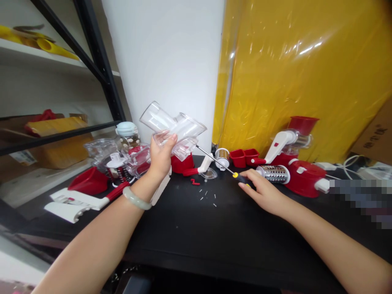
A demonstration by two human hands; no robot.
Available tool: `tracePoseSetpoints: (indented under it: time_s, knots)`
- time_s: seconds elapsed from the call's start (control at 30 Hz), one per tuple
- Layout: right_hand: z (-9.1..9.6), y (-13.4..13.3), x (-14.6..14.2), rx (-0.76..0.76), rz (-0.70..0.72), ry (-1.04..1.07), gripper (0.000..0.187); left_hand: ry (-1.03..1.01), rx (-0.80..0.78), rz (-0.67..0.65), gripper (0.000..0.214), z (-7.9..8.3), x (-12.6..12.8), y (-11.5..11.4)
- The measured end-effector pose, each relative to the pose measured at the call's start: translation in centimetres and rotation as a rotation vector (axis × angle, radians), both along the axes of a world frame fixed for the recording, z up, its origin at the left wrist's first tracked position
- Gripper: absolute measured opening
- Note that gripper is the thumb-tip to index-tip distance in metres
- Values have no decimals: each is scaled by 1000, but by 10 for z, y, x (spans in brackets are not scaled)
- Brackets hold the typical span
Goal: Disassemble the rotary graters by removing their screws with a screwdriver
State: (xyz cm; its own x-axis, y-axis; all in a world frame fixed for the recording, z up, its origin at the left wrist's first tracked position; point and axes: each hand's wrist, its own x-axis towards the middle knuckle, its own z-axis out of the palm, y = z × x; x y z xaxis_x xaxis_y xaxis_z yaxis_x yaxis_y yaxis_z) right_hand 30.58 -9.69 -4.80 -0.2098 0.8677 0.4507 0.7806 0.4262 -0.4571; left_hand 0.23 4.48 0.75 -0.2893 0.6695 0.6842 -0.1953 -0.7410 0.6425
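Observation:
My left hand (161, 157) is closed round a clear plastic grater housing (188, 126), held tilted above the black table. A screwdriver (218, 160) with a black and yellow handle is gripped in my right hand (261, 191). Its tip meets the lower right end of the housing, though I cannot tell whether it sits in a screw. Below, several small screw-like pieces (206, 192) lie scattered on the tabletop near a small red clip (194, 182). Behind them are a clear disc-shaped part (209, 174) and a white crank with a red grip (204, 164).
On the right stand a rotary grater (284, 143), a red base (306, 177) and a metal grating drum (273, 174). Red hoppers (245, 157) are at the back. More clear housings (102, 151) and a red hopper (88, 181) crowd the left, beside a black-framed shelf (101, 61).

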Motion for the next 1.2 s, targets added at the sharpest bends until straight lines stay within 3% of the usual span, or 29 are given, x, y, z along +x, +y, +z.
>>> tracePoseSetpoints:
  time_s: [0.13, 0.33, 0.47, 0.9, 1.2]
  knots:
    - [1, 2, 3, 91, -51, 19, 20, 48, -15, -18, 59, -1, 0, -2]
    - [4, -2, 1, -149, -61, 51, 27, 99, -13, -20, 57, -3, 1, -4]
    - [8, -2, 0, -83, -100, -67, 32, 112, 2, -26, 59, -2, 1, -5]
    - [-1, 2, 5, 99, -70, -25, 24, 91, 11, -21, 58, -1, -1, -2]
    - [1, 2, 3, 6, -48, 35, 22, 95, 8, -23, 59, -1, -1, -3]
